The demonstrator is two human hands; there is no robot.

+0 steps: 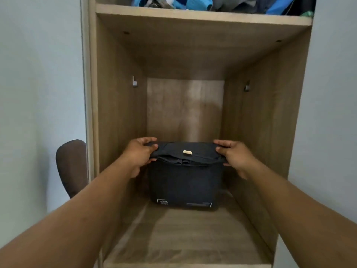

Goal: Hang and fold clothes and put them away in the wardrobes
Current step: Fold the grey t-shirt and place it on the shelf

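Note:
A folded dark navy garment (183,182) with a small pale neck label lies on the floor of an open wooden wardrobe compartment (185,236), towards the back. My left hand (139,153) grips its far left corner, thumb on top and fingers curled under the fold. My right hand (234,155) grips the far right corner the same way. Both arms reach deep into the compartment.
The shelf above (202,15) holds a heap of blue and grey clothes (222,3). Small metal brackets (134,82) sit on both side walls. A brown chair back (72,167) stands left of the wardrobe against the pale wall.

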